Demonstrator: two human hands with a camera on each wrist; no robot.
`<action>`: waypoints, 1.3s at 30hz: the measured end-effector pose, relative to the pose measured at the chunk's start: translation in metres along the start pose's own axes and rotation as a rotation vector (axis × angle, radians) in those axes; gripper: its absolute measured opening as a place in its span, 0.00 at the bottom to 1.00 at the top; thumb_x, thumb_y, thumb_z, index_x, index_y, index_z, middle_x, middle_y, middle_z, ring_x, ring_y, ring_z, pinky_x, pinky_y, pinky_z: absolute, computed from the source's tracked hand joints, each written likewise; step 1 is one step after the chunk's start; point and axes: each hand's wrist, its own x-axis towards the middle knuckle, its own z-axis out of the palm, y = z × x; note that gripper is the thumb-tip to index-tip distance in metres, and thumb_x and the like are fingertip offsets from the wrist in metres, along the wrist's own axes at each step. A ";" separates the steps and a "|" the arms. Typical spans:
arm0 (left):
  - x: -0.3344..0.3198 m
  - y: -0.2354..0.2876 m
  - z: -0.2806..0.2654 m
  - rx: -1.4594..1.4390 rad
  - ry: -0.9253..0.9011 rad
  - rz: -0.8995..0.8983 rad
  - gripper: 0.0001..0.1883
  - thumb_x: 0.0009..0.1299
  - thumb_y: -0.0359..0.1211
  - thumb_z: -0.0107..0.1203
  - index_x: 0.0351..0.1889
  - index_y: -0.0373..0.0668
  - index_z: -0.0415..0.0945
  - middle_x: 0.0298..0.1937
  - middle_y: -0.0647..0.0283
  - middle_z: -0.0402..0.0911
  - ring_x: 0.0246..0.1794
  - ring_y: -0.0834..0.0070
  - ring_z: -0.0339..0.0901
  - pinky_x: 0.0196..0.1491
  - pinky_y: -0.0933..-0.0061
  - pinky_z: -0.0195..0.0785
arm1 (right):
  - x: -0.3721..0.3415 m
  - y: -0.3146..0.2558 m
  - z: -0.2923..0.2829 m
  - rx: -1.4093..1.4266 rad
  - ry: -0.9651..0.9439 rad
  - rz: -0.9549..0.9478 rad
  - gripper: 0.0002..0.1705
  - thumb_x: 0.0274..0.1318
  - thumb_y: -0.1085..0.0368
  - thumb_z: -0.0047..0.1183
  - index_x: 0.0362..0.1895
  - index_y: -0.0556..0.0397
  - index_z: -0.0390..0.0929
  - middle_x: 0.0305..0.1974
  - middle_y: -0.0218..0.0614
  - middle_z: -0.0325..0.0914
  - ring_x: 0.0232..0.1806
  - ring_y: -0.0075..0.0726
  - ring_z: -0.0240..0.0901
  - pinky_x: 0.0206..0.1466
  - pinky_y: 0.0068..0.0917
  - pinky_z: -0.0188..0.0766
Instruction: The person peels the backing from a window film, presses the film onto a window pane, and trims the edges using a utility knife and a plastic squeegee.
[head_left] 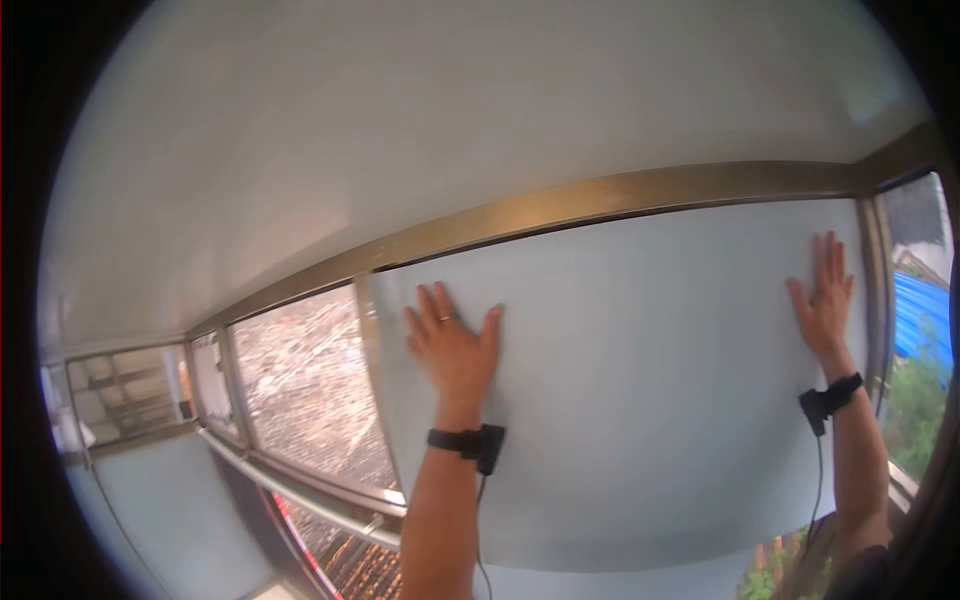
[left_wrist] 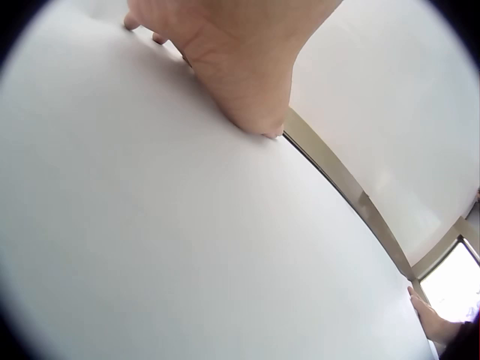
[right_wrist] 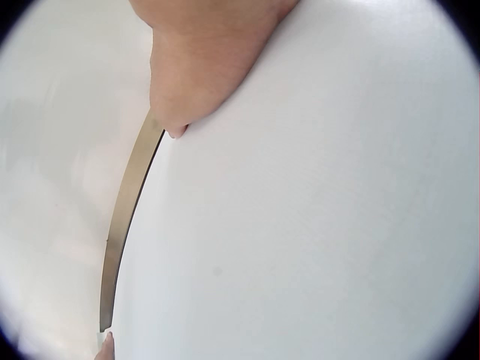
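At the far left, a window pane stands uncovered, with rough, bright ground or roofing showing through it. Next comes the left hand, fingers and thumb spread wide, laid flat against a pale sheet near its upper left corner and gripping nothing. The sheet spans the wide bay between two uprights, beneath a metal top bar — so placing it looks largely done. A thin dark line runs between its top edge and the bar; whether it is seated there I cannot tell. Towards the lower right, greenery shows below the sheet, so the bottom seems the part left to settle. The right hand lies near the upper right corner, fingers straight, thumb apart, holding nothing — just beside the right upright
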 end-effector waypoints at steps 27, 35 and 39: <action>0.005 0.000 0.015 0.017 0.011 0.097 0.34 0.76 0.54 0.44 0.79 0.57 0.56 0.82 0.53 0.49 0.79 0.35 0.42 0.72 0.28 0.41 | 0.011 -0.036 -0.039 0.076 -0.098 0.128 0.49 0.56 0.31 0.54 0.76 0.38 0.59 0.78 0.54 0.42 0.80 0.70 0.30 0.68 0.85 0.37; -0.009 0.056 -0.016 -0.046 -0.056 0.010 0.44 0.68 0.56 0.57 0.79 0.51 0.55 0.82 0.49 0.45 0.81 0.39 0.38 0.73 0.28 0.37 | 0.016 -0.049 -0.024 0.032 -0.013 0.064 0.34 0.66 0.55 0.46 0.74 0.48 0.60 0.79 0.49 0.41 0.81 0.64 0.33 0.71 0.80 0.40; -0.016 0.066 -0.020 -0.045 -0.056 0.017 0.43 0.68 0.55 0.56 0.79 0.51 0.55 0.82 0.50 0.45 0.81 0.39 0.38 0.73 0.28 0.38 | 0.012 -0.054 -0.037 0.187 -0.038 -0.234 0.37 0.65 0.46 0.48 0.74 0.43 0.61 0.79 0.47 0.44 0.80 0.65 0.36 0.70 0.80 0.40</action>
